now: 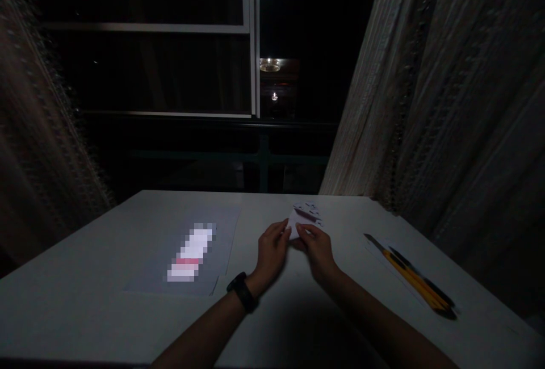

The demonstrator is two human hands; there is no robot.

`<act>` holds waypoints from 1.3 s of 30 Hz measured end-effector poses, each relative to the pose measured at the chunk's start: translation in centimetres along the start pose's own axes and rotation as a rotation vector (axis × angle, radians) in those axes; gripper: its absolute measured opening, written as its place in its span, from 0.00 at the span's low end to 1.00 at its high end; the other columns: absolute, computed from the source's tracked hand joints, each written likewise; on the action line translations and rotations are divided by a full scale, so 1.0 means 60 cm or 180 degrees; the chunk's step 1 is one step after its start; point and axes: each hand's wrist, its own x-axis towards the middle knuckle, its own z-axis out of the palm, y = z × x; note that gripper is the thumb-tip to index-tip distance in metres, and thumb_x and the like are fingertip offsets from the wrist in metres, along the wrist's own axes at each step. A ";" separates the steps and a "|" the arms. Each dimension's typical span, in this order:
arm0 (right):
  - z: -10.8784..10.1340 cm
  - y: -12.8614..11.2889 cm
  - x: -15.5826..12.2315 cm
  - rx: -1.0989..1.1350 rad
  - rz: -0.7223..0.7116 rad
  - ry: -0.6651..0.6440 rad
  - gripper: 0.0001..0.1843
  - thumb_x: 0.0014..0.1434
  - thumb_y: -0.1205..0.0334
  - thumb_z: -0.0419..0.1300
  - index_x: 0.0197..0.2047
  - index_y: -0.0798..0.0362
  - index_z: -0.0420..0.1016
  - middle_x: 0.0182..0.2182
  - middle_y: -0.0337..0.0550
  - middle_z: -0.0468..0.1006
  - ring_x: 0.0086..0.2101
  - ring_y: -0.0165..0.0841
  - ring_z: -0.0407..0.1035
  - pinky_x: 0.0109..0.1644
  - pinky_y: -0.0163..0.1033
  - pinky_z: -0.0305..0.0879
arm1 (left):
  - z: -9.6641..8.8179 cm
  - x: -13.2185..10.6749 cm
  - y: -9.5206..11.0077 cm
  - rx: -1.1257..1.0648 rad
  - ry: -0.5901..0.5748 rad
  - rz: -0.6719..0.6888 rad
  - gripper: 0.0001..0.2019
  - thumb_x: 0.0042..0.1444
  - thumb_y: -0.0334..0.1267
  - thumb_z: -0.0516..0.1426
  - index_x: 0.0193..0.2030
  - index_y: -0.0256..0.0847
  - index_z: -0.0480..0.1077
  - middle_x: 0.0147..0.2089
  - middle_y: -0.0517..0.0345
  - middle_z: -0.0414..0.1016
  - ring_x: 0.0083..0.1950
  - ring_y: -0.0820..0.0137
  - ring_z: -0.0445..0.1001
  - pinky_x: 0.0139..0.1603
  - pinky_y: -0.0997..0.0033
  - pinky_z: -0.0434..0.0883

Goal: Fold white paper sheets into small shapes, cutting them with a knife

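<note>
Between my two hands is a small folded piece of white paper (307,213) with dark printed marks on its far part. My left hand (272,248) pinches its left edge between thumb and fingers. On the near right side, my right hand (317,247) grips the same paper, thumb and forefinger closed on it. A dark shadowed fold runs across the paper. The paper is held just over the white table (264,323); whether it touches the surface I cannot tell. A black watch (242,292) is on my left wrist.
To the left lies a sheet of paper (225,244) with a bright, pixelated rectangle (191,252) on it. At right rest a yellow utility knife (409,275) and a dark pen (421,278) on a paper strip. Curtains (361,102) flank a dark window beyond the table's far edge.
</note>
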 end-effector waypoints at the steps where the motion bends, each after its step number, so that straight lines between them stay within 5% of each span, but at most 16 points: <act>1: 0.003 -0.001 -0.002 0.0055 -0.0009 0.0045 0.21 0.40 0.50 0.67 0.31 0.58 0.74 0.19 0.39 0.74 0.21 0.32 0.70 0.28 0.37 0.67 | 0.001 -0.001 0.002 0.0078 0.0006 0.0122 0.13 0.56 0.40 0.54 0.46 0.43 0.73 0.45 0.52 0.74 0.47 0.65 0.71 0.51 0.64 0.65; 12: 0.021 -0.009 -0.010 0.0142 -0.0218 0.0339 0.20 0.42 0.51 0.66 0.35 0.57 0.73 0.20 0.38 0.73 0.22 0.32 0.70 0.29 0.38 0.68 | 0.002 -0.007 0.007 0.0357 0.0047 0.0456 0.14 0.59 0.38 0.51 0.49 0.43 0.71 0.45 0.52 0.72 0.47 0.67 0.70 0.49 0.66 0.65; 24: 0.070 -0.005 0.007 0.0101 -0.0328 0.0484 0.22 0.40 0.49 0.66 0.35 0.56 0.72 0.20 0.36 0.71 0.21 0.30 0.68 0.25 0.35 0.65 | -0.013 0.009 0.003 0.0120 0.0544 0.0175 0.13 0.58 0.40 0.51 0.46 0.42 0.73 0.44 0.52 0.73 0.46 0.67 0.70 0.48 0.67 0.65; 39: 0.067 0.003 0.004 0.0070 -0.0459 0.0532 0.21 0.43 0.49 0.65 0.37 0.55 0.72 0.16 0.32 0.67 0.19 0.28 0.66 0.24 0.33 0.63 | -0.013 0.008 -0.001 0.0074 0.0446 0.0181 0.13 0.57 0.41 0.52 0.46 0.43 0.73 0.43 0.52 0.72 0.45 0.67 0.70 0.48 0.67 0.66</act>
